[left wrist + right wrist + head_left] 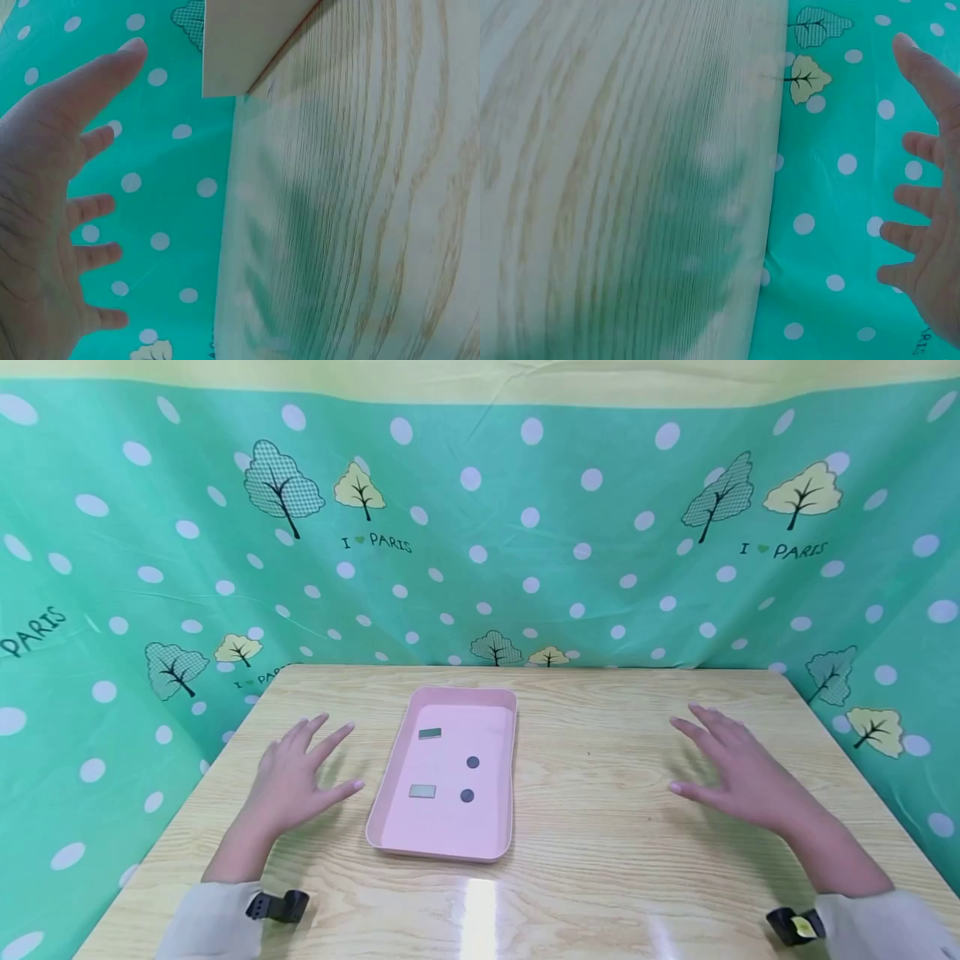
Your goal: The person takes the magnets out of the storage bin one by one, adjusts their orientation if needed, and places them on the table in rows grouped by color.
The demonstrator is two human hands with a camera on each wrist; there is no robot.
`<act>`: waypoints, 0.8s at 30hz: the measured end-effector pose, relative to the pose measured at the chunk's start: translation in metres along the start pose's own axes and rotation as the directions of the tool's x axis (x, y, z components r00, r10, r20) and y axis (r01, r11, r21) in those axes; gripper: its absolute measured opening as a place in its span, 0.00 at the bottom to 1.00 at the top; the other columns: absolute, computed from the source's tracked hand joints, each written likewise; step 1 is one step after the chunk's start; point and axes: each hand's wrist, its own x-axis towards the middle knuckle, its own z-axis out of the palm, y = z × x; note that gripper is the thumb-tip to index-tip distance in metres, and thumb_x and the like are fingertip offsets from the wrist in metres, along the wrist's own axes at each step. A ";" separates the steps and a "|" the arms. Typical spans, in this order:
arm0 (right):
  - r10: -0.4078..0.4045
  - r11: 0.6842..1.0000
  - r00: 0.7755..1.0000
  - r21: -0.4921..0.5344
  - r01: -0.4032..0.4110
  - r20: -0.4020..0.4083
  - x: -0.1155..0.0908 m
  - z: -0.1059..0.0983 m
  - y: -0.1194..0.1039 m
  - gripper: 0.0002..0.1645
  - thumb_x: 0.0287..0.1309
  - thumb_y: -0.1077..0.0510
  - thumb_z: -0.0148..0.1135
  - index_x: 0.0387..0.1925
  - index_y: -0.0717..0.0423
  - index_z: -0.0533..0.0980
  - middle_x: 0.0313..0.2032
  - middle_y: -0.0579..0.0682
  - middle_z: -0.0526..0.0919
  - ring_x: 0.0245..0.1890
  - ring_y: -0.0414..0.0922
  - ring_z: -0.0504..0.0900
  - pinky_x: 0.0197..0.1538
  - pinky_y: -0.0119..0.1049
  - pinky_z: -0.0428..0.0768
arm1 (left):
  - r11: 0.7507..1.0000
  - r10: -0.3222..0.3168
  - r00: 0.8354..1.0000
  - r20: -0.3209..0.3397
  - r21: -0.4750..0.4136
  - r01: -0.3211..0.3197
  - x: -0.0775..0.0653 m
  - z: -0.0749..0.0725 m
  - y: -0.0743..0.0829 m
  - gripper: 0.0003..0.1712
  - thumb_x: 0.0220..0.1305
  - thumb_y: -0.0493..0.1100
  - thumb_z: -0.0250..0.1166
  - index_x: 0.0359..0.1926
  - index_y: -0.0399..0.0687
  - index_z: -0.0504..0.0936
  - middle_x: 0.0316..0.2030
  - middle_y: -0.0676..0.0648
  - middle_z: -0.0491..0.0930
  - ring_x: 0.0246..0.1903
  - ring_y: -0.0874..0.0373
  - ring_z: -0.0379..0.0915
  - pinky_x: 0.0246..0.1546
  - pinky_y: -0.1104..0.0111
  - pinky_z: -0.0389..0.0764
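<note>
A shallow pink tray [442,843] lies on the table left of centre. Inside it are two small flat rectangular pieces, one dark grey-green [430,733] and one lighter grey [422,791], along the left side. Two small dark round discs [472,762] sit toward its right side. My left hand [292,781] hovers left of the tray with fingers spread, touching nothing. On the far right my right hand [738,768] is held above the table, fingers apart, holding nothing. Part of the tray's outer wall [247,45] shows in the left wrist view.
The light wood-grain table [592,810] spans the view. A green dotted curtain [525,552] with printed trees hangs behind it and along both sides. Each wrist wears a black strap [277,906] with a small device.
</note>
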 end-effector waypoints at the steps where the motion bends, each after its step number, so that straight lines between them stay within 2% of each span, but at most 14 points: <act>1: 0.000 1.000 1.000 0.010 0.000 0.001 0.001 0.000 -0.001 0.51 0.51 0.42 0.72 0.71 0.54 0.60 0.70 0.69 0.56 0.67 0.71 0.54 0.66 0.69 0.52 | 1.000 0.002 1.000 -0.002 -0.015 -0.002 0.000 0.000 0.001 0.47 0.51 0.66 0.69 0.70 0.58 0.67 0.68 0.35 0.60 0.66 0.29 0.52 0.54 0.25 0.54; 5: 0.009 0.999 1.000 0.042 -0.010 0.008 0.006 0.001 -0.007 0.50 0.50 0.43 0.73 0.71 0.53 0.62 0.70 0.67 0.57 0.65 0.71 0.58 0.57 0.72 0.62 | 0.996 0.001 1.000 0.004 -0.084 -0.001 0.002 0.000 0.002 0.46 0.51 0.63 0.71 0.69 0.57 0.68 0.68 0.35 0.59 0.65 0.29 0.54 0.52 0.26 0.58; 9: 0.020 0.997 1.000 0.076 -0.021 0.015 0.009 0.003 -0.013 0.48 0.51 0.44 0.73 0.70 0.54 0.63 0.70 0.65 0.58 0.65 0.70 0.59 0.54 0.71 0.66 | 0.984 -0.011 0.999 0.037 -0.176 0.017 0.002 0.002 0.003 0.43 0.53 0.61 0.72 0.68 0.53 0.70 0.68 0.35 0.60 0.64 0.31 0.57 0.52 0.29 0.62; 15: 0.000 0.992 1.000 0.128 0.001 -0.005 0.016 0.006 -0.021 0.47 0.51 0.46 0.74 0.68 0.55 0.65 0.69 0.64 0.61 0.65 0.67 0.60 0.56 0.69 0.67 | 0.944 -0.034 0.998 0.059 -0.327 0.052 0.003 0.003 0.004 0.38 0.55 0.56 0.73 0.64 0.48 0.74 0.66 0.36 0.63 0.64 0.33 0.58 0.56 0.34 0.65; 21: -0.030 0.990 0.999 0.138 0.035 -0.041 0.024 0.010 -0.031 0.45 0.48 0.49 0.76 0.66 0.58 0.68 0.67 0.63 0.64 0.64 0.66 0.63 0.56 0.66 0.68 | 0.911 -0.043 0.997 0.065 -0.407 0.066 0.004 0.006 0.003 0.36 0.55 0.54 0.73 0.64 0.48 0.75 0.64 0.39 0.66 0.63 0.35 0.60 0.56 0.35 0.66; 24: -0.035 0.988 0.998 0.150 0.042 -0.046 0.027 0.012 -0.035 0.45 0.47 0.51 0.77 0.65 0.58 0.69 0.66 0.63 0.66 0.64 0.65 0.64 0.57 0.66 0.68 | 0.887 -0.038 0.997 0.062 -0.458 0.062 0.005 0.008 0.002 0.35 0.55 0.52 0.74 0.62 0.46 0.76 0.63 0.40 0.68 0.62 0.37 0.62 0.57 0.37 0.68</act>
